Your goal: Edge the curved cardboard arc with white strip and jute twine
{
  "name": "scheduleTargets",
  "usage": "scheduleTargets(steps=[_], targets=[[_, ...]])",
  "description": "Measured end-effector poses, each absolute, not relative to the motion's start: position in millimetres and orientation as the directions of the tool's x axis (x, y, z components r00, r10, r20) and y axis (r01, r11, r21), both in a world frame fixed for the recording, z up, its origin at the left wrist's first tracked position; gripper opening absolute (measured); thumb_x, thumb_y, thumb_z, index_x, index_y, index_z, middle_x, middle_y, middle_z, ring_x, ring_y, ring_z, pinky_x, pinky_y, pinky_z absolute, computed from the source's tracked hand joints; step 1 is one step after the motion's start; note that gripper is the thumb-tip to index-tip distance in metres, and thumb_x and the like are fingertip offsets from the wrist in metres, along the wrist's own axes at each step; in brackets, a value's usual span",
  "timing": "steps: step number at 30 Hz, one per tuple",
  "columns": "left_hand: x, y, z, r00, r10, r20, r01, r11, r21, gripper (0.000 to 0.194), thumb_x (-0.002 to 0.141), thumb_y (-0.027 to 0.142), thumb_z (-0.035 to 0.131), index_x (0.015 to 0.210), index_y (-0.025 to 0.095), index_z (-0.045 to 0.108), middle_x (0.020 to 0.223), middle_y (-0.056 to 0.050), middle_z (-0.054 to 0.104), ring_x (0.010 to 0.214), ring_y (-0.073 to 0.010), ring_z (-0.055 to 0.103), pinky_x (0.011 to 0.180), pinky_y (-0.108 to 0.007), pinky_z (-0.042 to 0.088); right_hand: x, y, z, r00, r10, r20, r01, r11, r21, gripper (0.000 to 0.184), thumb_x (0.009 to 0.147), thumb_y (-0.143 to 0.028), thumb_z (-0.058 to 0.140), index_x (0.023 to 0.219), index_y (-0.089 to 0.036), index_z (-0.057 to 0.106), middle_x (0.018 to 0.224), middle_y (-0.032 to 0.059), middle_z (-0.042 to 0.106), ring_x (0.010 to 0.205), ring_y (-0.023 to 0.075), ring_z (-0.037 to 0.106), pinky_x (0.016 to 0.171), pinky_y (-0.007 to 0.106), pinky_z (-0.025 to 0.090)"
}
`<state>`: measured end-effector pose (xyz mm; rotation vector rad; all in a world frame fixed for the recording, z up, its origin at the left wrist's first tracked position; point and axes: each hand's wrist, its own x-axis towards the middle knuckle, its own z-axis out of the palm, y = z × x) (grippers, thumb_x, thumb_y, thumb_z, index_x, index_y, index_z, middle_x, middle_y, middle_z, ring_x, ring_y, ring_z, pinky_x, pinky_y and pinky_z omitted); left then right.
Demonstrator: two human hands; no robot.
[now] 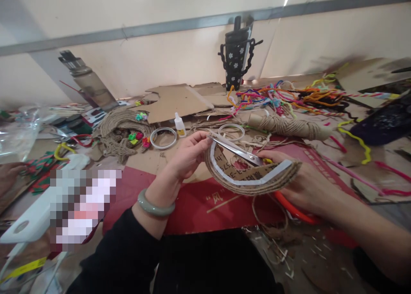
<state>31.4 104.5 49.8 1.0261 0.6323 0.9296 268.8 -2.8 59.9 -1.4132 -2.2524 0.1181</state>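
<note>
A half-round cardboard piece (257, 190), its curved edge wrapped in twine and its face edged with white strips, is held up before me. My left hand (192, 152), with a pale green bangle on the wrist, is closed in a pinch at the piece's upper left end; the fingertips hide what exactly lies between them. My right hand (298, 187) grips scissors with orange-red handles, partly hidden behind the piece. The scissor blades (239, 150) cross above its face, tips close to my left fingertips. Beneath lies red printed board (195, 204).
Behind stand a small glue bottle (180, 126), a white ring (163, 138), a twine roll (289, 127) and a black flowered tumbler (236, 58). Coloured pipe cleaners (279, 99) lie at back right. Left are a twine coil (118, 125), a white device (48, 204) and another person's hand (11, 178).
</note>
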Motion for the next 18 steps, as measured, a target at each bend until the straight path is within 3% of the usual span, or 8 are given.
scheduleTargets(steps=[3, 7, 18], targets=[[30.8, 105.0, 48.8, 0.486, 0.873, -0.035, -0.32, 0.215, 0.923, 0.028, 0.068, 0.035, 0.077, 0.079, 0.016, 0.06, 0.064, 0.001, 0.061, 0.053, -0.0066, 0.054, 0.051, -0.018, 0.043, 267.6, -3.0, 60.0, -0.367, 0.851, 0.375, 0.818, 0.488, -0.305, 0.031, 0.078, -0.02, 0.047, 0.102, -0.02, 0.067, 0.112, 0.0121, 0.07, 0.097, 0.0248, 0.071, 0.077, 0.038, 0.061], [30.8, 105.4, 49.4, 0.506, 0.862, -0.04, -0.292, 0.214, 0.932, 0.028, 0.069, 0.037, 0.076, 0.077, 0.016, 0.06, 0.062, 0.0, 0.063, 0.053, -0.0079, 0.056, 0.051, -0.019, 0.044, 268.2, -3.9, 58.7, -0.357, 0.855, 0.377, 0.822, 0.479, -0.308, 0.037, 0.076, -0.02, 0.049, 0.111, -0.017, 0.063, 0.112, 0.0138, 0.07, 0.096, 0.0282, 0.071, 0.075, 0.043, 0.061], [31.4, 104.4, 50.9, 0.505, 0.863, -0.006, -0.309, 0.187, 0.932, 0.026, 0.071, 0.036, 0.073, 0.076, 0.017, 0.056, 0.061, 0.0, 0.065, 0.056, -0.0109, 0.061, 0.056, -0.022, 0.05, 267.5, -4.5, 57.8, -0.348, 0.876, 0.334, 0.853, 0.443, -0.276, 0.037, 0.078, -0.022, 0.049, 0.113, -0.016, 0.06, 0.112, 0.0144, 0.07, 0.097, 0.0309, 0.07, 0.074, 0.049, 0.061]])
